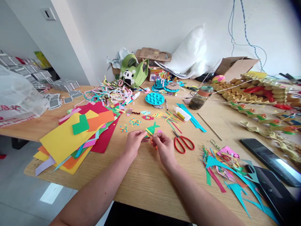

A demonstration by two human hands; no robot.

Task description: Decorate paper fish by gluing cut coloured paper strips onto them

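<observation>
Both left hand (pixel 134 142) and right hand (pixel 165 147) pinch a green fish (pixel 152 128), grip narrow.

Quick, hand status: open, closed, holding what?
Left hand: closed, pinching the green paper fish.
Right hand: fingers closed at the yellow strip on it; whether they pinch strip, fish or both can't be told.
</observation>
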